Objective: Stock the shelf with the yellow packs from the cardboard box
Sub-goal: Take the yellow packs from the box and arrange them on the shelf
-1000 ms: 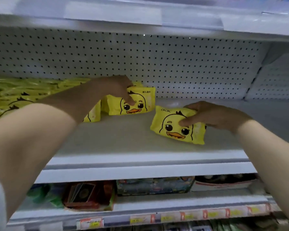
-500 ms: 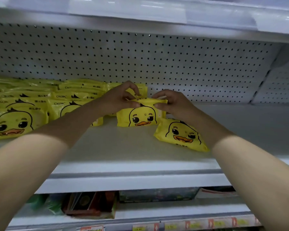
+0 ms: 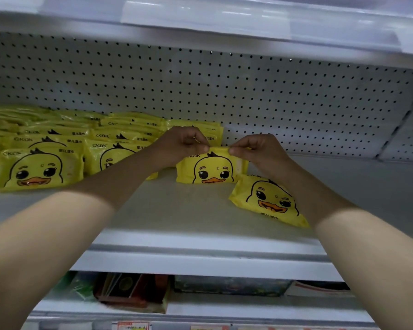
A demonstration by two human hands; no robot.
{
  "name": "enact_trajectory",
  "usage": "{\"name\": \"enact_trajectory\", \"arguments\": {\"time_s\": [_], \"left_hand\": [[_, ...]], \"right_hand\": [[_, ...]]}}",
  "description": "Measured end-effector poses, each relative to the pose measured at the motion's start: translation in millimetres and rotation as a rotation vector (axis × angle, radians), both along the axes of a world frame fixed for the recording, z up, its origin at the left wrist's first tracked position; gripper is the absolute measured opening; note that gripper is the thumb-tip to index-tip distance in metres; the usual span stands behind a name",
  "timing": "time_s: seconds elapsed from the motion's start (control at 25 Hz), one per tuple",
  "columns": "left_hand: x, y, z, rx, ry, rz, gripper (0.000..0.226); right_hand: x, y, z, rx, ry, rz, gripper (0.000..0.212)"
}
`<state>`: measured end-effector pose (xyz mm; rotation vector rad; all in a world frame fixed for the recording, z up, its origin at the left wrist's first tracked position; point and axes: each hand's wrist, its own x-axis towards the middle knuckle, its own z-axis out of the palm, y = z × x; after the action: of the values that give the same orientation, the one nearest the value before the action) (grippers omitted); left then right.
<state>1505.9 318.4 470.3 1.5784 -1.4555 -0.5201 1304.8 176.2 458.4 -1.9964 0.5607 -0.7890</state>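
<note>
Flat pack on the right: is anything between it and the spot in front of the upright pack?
Nothing visible. Bare shelf lies between the flat pack and the upright pack. The right hand and left hand both pinch the upright pack's top edge, so neither is free to take it.

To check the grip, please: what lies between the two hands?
Head view: only the top edge of the upright yellow pack, pinched by the left hand and the right hand.

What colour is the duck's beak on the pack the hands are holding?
Orange, on the yellow pack; head view.
</note>
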Motion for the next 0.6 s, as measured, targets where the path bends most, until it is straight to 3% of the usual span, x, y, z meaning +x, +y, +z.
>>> {"name": "enact_trajectory", "arguments": {"time_s": [0.32,0.48,0.6], "left_hand": [[12,-8,25,0.067,-0.305,0.137,0.011],[18,-11,37,0.115,-0.369,0.113,0.038],[25,-22,35,0.259,-0.591,0.116,0.051]], "right_hand": [[18,4,6,0.017,-0.097,-0.042,0.014],[38,7,7,0.002,-0.160,-0.134,0.007],[48,9,2,-0.008,-0.124,-0.169,0.010]]}}
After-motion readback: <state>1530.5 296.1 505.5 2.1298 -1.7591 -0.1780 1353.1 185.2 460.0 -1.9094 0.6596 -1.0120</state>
